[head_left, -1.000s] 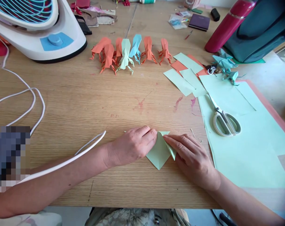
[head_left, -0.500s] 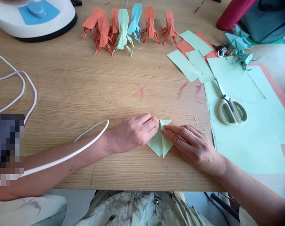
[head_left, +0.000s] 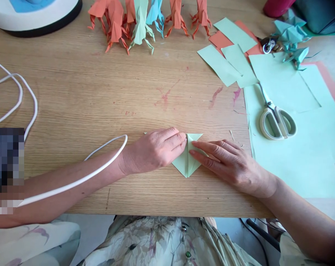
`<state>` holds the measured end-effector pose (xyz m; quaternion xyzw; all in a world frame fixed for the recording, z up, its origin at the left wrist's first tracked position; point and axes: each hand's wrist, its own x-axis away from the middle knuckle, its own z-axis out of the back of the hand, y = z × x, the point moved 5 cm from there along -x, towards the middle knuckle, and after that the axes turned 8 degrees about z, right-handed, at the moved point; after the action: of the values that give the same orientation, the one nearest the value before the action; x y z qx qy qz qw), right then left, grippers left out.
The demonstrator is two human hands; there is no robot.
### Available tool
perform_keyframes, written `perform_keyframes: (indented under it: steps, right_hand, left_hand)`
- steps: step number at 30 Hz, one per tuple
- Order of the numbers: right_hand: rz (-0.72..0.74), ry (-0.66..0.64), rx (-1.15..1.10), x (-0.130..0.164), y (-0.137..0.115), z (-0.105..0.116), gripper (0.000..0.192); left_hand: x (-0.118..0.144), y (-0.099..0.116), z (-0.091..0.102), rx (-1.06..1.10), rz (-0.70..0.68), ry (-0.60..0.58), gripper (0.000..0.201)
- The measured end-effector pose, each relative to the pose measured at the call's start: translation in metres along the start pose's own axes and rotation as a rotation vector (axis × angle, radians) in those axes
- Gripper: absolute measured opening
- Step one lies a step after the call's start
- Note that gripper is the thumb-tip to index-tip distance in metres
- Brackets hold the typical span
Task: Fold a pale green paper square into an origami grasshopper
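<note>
Left hand, fingers flat, pins the pale green folded paper; right hand, fingers extended, presses its crease. Fold looks early: only a triangle. Finished origami insects beyond fingertips; scissors far right.

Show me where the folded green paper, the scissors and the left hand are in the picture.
folded green paper (head_left: 186,166): head view, on its lower pointed part between the hands.
scissors (head_left: 278,123): head view, on the handle loops.
left hand (head_left: 153,151): head view, on the back of the hand.
</note>
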<state>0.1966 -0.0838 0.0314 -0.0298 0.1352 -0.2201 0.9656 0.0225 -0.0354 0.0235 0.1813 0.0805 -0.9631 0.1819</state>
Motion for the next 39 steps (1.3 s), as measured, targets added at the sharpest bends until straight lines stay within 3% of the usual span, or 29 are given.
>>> perform_keyframes:
  steps: [17,23,39]
  right_hand:
    - [-0.029,-0.023,-0.08,0.0017,0.0029,0.0006,0.038]
    - [-0.05,-0.012,-0.094,0.0018,0.0035,0.0005,0.038]
    - [-0.043,-0.002,-0.103,0.0019,0.0033,0.0007,0.038]
  left_hand:
    - [-0.0013,-0.0027,0.0089,0.048,0.06,0.009,0.015]
    - [0.001,-0.0022,0.0086,0.017,0.052,-0.003,0.027]
    - [0.0022,-0.0003,0.009,-0.014,0.028,-0.008,0.029]
